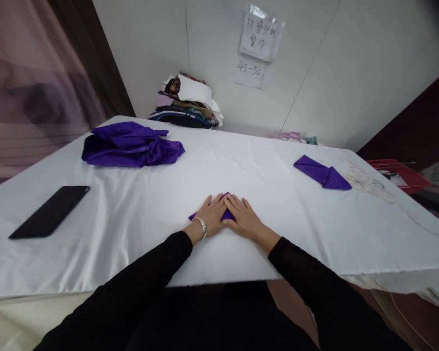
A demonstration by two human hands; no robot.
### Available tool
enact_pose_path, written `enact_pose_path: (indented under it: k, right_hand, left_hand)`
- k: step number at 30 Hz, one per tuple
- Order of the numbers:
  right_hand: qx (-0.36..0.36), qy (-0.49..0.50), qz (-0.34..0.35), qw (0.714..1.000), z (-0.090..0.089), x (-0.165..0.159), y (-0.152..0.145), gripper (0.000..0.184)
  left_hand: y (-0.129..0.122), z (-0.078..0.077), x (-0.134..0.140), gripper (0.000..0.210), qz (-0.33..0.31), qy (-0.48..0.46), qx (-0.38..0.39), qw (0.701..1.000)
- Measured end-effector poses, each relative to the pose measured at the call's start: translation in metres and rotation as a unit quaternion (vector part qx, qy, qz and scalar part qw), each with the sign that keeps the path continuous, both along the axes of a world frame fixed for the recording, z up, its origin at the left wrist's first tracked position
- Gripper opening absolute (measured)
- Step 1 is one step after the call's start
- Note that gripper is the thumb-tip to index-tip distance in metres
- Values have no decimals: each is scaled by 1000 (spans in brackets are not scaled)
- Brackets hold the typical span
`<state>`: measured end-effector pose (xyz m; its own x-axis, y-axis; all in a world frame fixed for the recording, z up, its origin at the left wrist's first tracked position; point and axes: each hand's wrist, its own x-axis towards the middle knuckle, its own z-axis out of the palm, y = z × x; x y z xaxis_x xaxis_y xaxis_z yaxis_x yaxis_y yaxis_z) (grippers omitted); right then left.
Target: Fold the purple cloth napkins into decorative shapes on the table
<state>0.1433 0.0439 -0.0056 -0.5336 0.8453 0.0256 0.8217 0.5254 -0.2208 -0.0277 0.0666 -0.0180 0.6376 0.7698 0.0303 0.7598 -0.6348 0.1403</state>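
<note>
A small folded purple cloth napkin (pixel 228 215) lies near the front middle of the table, mostly covered by my hands. My left hand (pixel 210 217) rests flat on its left part, fingers stretched out, a silver bracelet (pixel 202 227) at the wrist. From the other side my right hand (pixel 242 218) presses flat on the napkin, and the fingertips of both hands meet near its top point. One corner of the purple cloth sticks out left of my left hand. To the right lies another folded purple napkin (pixel 320 173) with a pointed end.
White cloth covers the table (pixel 227 161). A loose heap of purple cloth (pixel 131 146) lies at the back left, with a black tablet (pixel 51 212) in front of it. Folded clothes (pixel 188 102) are piled by the wall. A red basket (pixel 398 173) stands beyond the right edge.
</note>
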Motion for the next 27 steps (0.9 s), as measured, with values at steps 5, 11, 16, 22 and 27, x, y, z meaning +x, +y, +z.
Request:
enact_pose_path:
  k: [5,11,16,22,27]
  right_hand:
    - [15,-20,5,1000,-7,26,-11,74]
    - [18,-24,5,1000,-9,32,-13,74]
    - [6,-28,1,1000,-8,31,-13,72]
    - [4,-22,-1,1000,-9,32,-14,70]
    - [13,-17,-3,1000,-12,33,-14,69]
  left_hand:
    - [-1,3,1,71,1,-18,-13,1000]
    - [-7,2,-19,73,37,-36,-8,999]
    - [-20,0,-68,73,100,-25,-6,995]
    - [-38,-5,-115,65,154,-43,13,987]
    - [-41,-3,-104,44,137,-141,70,978]
